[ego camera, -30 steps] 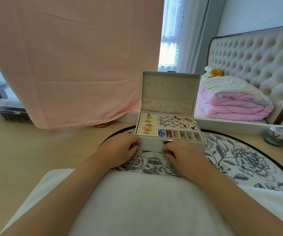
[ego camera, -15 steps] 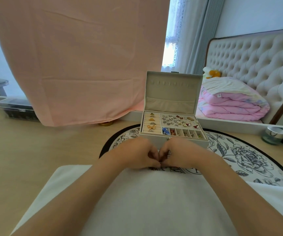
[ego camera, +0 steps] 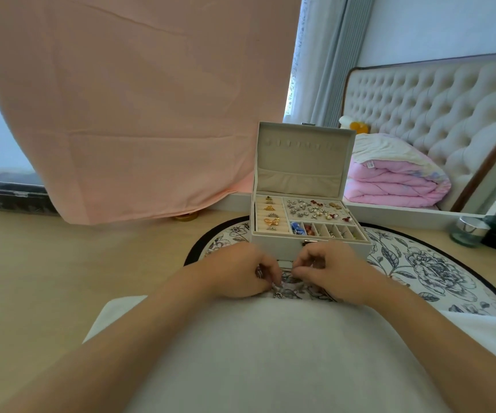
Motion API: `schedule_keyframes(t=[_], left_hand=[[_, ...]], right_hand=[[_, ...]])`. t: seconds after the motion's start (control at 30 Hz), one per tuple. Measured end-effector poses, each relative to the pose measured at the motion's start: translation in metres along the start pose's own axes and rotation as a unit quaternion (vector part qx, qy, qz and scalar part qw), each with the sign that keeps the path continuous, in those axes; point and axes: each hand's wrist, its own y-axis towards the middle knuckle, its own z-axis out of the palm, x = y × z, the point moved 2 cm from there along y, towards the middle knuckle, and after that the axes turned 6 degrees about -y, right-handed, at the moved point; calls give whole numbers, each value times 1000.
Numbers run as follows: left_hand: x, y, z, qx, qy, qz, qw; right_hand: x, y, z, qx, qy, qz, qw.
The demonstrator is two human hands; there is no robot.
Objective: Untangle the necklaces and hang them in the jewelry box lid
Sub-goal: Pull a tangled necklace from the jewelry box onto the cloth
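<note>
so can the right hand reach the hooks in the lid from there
Probably yes. The lid stands open and upright, its hooks bare, with nothing above the tray in the way. The right hand sits low in front of the box, so it would have to lift over it.

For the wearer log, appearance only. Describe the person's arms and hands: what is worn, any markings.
Both forearms are bare: no sleeves, watch or bracelet show. The left hand and right hand wear no gloves; no rings can be made out, though the fingers are partly hidden. A white garment covers the torso between the arms.
</note>
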Motion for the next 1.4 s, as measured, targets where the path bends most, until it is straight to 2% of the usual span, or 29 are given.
schedule_keyframes(t=[0.13, 0.27, 0.4, 0.5, 0.6, 0.67, 0.77, 0.93, 1.03, 1.17, 1.27, 1.4], left_hand=[[0, -2, 6, -20, -11, 5, 1000], [-6, -2, 11, -63, 31, 28, 997], [-5, -8, 10, -59, 19, 8, 998], [-5, -11, 7, -47, 31, -1, 998], [-8, -12, 6, -43, 107, 14, 993], [-9, -13, 5, -60, 116, 19, 991], [-7, -15, 2, -107, 39, -4, 993], [-12, -16, -4, -143, -197, -72, 967], [-14, -23, -10, -112, -255, -98, 955], [-17, -42, -18, -69, -213, -102, 969], [-25, -59, -18, 10, -208, -111, 972], [-38, -67, -14, 115, -83, -133, 981]], right_hand=[[-2, 3, 2, -58, 163, 16, 985], [-1, 5, 3, -80, 241, 39, 966], [-1, 3, 1, -79, 278, 56, 956], [0, 1, -2, -38, 231, 58, 970], [0, 1, -4, 23, 143, 57, 988], [-2, 2, -5, 46, 68, 51, 995], [-3, 3, -7, 56, -38, 34, 997], [-2, 3, -10, 76, -96, 15, 992], [0, 1, -14, 96, -105, 9, 990], [6, -2, -15, 132, -133, -2, 982], [8, -4, -15, 143, -163, -8, 976], [6, -7, -19, 181, -167, -9, 969]])
